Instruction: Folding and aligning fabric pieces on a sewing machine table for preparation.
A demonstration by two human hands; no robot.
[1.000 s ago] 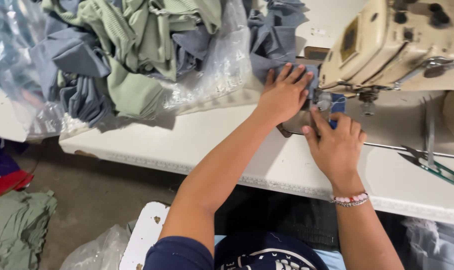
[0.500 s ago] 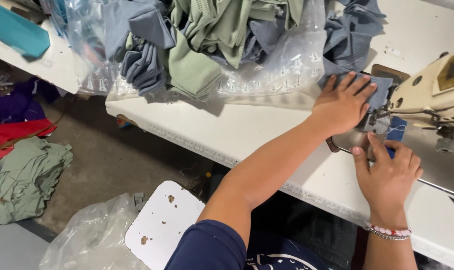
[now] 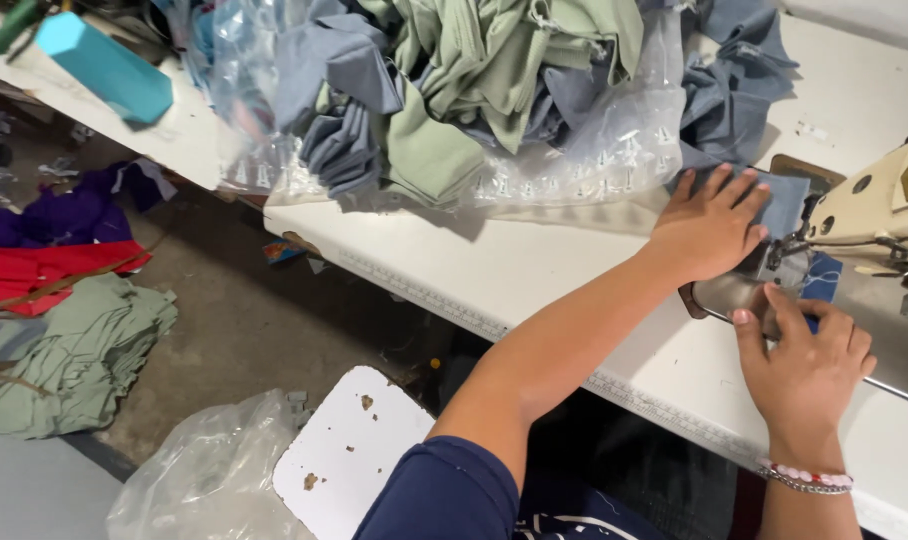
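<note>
My left hand (image 3: 714, 222) lies flat, fingers spread, on a grey-blue fabric piece (image 3: 786, 203) beside the cream sewing machine (image 3: 879, 205) at the right edge. My right hand (image 3: 806, 357) rests nearer me, its fingertips pressing the fabric down at the metal plate (image 3: 726, 293) under the machine head. A beaded bracelet (image 3: 806, 477) circles that wrist. The needle area is mostly hidden by my hands.
A heap of green and grey-blue cut fabric (image 3: 454, 90) in clear plastic covers the white table (image 3: 504, 270) at the back. A teal box (image 3: 104, 65) lies far left. Red, purple and green cloth (image 3: 64, 340) sits on the floor, beside a plastic bag (image 3: 209, 480) and a white stool seat (image 3: 349, 455).
The view has swung left and down, showing more floor and the teal box. Both hands stay on the fabric at the machine, barely shifted.
</note>
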